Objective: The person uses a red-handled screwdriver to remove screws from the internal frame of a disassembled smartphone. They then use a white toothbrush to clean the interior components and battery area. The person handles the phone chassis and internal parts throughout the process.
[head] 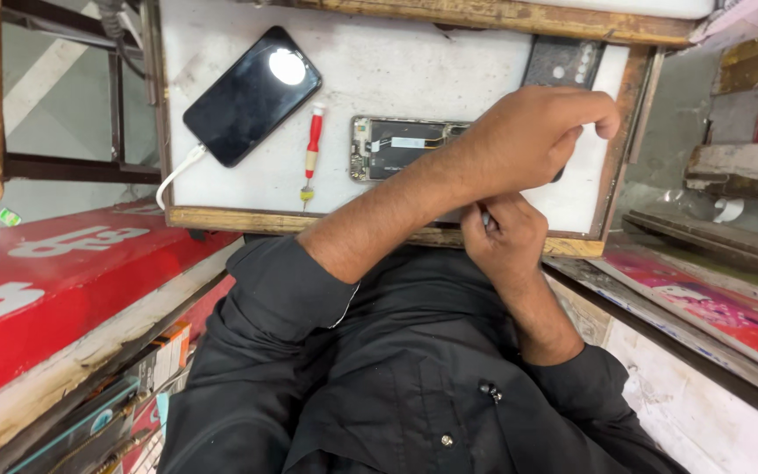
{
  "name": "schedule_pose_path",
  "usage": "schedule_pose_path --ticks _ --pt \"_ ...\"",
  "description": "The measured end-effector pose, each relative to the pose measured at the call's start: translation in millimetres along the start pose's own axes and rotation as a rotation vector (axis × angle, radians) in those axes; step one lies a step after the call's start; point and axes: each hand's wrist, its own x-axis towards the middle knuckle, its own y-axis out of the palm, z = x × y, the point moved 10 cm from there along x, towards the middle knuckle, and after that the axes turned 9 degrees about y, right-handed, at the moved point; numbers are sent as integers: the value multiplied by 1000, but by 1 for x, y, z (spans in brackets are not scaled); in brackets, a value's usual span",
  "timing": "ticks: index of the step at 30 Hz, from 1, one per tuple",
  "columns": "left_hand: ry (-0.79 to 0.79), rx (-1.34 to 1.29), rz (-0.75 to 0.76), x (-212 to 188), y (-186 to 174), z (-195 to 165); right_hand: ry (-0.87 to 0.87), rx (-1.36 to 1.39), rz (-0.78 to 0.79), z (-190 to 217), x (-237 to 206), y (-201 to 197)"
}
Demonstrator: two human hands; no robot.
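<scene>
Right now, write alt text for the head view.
A person's left hand rests on an opened phone on a white work board, while the right hand is closed near the board's front edge. A red screwdriver and a black phone on a white cable lie to the left.

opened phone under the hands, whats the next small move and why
Probably bring the right hand up to the opened phone. The left hand lies over the phone's right end, pinning it on the white board, while the right hand is curled around something small at the board's near edge. The red screwdriver lies apart, untouched.
</scene>
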Motion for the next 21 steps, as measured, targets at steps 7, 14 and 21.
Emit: schedule_pose_path --ticks 7,14,21 --pt "-181 259 26 -47 -85 -11 169 103 72 -16 0 0" --pt "-363 590 370 -118 -106 -18 20 3 91 4 4 4" --pt "-463 715 223 -129 -115 -18 42 5 112 7 9 10"
